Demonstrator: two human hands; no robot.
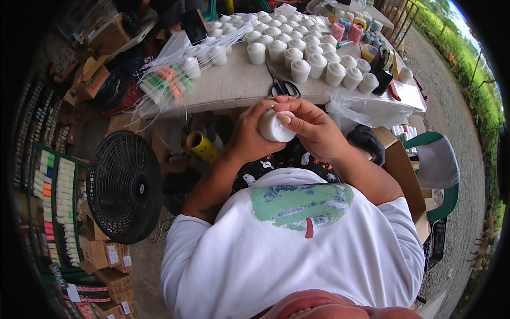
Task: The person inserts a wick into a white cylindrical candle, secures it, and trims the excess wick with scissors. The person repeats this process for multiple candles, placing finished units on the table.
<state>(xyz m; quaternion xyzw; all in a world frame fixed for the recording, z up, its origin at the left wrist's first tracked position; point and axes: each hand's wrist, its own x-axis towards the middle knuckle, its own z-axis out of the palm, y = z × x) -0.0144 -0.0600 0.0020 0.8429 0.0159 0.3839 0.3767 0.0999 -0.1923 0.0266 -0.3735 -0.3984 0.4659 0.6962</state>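
Observation:
In front of my chest I hold a short white cylinder point(275, 129) that looks wrapped in soft white material. My left hand point(246, 132) is closed round its left side. My right hand point(314, 126) grips it from the right, with the thumb pressed on its face and the fingers bent over its top. The fingertips of both hands meet at the upper edge, and what they pinch there is too small to make out. Just beyond my hands, dark-handled scissors point(285, 88) lie at the table's near edge. Similar white cylinders point(300, 70) stand upright in rows behind them.
The pale table point(220, 87) also bears a bundle of white strings point(199, 48), coloured rolls point(345, 31) and a roll of tape point(369, 52). Clear plastic point(353, 106) hangs over its edge. A black fan point(125, 186) stands left, a cardboard box point(396, 165) and green chair point(449, 199) right.

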